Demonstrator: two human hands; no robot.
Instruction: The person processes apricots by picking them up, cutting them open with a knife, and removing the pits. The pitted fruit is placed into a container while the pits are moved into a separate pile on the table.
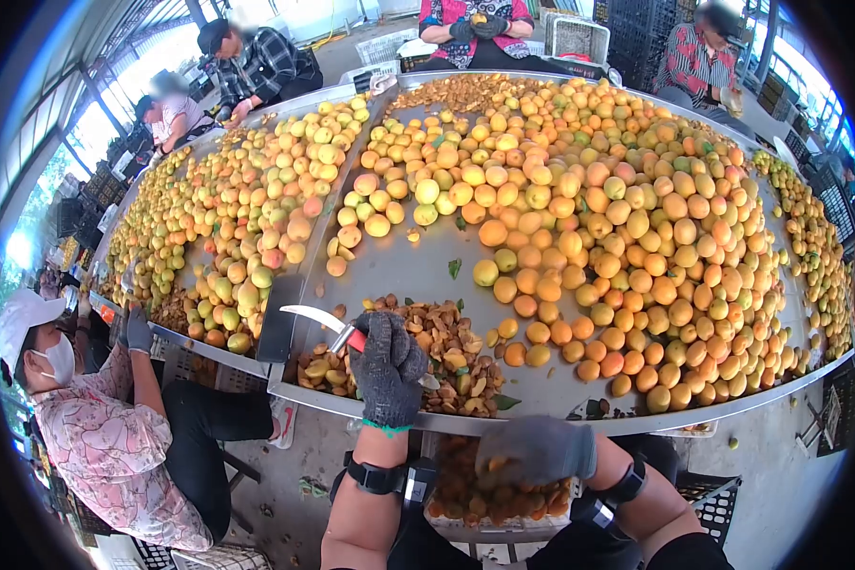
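Note:
My left hand (389, 366), in a dark grey knit glove, is closed around the red handle of a small knife (315, 316). Its curved blade points left over the metal table (399, 261). Beneath and beside that hand lies a heap of cut apricot pieces (451, 351). My right hand (537, 449), also gloved, is smeared by motion below the table's front edge. It hovers above a crate of apricot halves (499, 503) at my knees; its fingers and anything in them cannot be made out.
A large pile of whole apricots (627, 247) covers the table's right and far parts. A metal divider (328, 209) separates another apricot pile (247, 218) at left. One person (104, 418) sits close on my left; several others work along the far side. Black crates (841, 408) stand at right.

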